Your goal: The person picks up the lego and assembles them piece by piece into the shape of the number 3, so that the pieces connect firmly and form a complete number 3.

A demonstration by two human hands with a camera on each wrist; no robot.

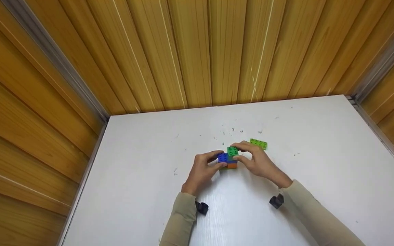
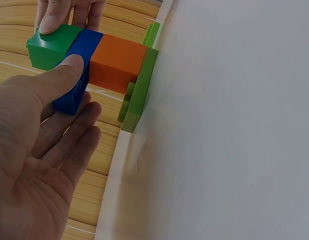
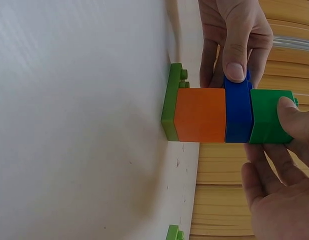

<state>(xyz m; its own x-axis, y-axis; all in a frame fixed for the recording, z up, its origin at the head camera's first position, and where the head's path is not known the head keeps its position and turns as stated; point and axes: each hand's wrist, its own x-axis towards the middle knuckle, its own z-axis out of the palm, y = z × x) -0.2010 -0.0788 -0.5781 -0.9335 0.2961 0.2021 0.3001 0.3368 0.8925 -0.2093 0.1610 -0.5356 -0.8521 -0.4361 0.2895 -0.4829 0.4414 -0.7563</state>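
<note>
Two hands on a small stack of toy bricks in the middle of a white table.

The stack (image 1: 229,159) stands between the two hands: a flat light-green plate (image 3: 170,102) at the bottom on the table (image 1: 142,164), an orange brick (image 3: 200,115) on it, a blue brick (image 3: 238,117) above that, and a dark-green brick (image 3: 269,116) on top. The left hand (image 1: 202,171) pinches the blue brick, thumb on its near side and fingers behind it. The right hand (image 1: 258,160) grips the dark-green brick, thumb on one side and fingers curled over the far side. Just beyond the right hand's fingers a loose light-green brick (image 1: 258,144) lies flat on the table, apart from the stack. Wooden panel walls (image 1: 197,51) rise behind the table and to both sides of the hands.
</note>
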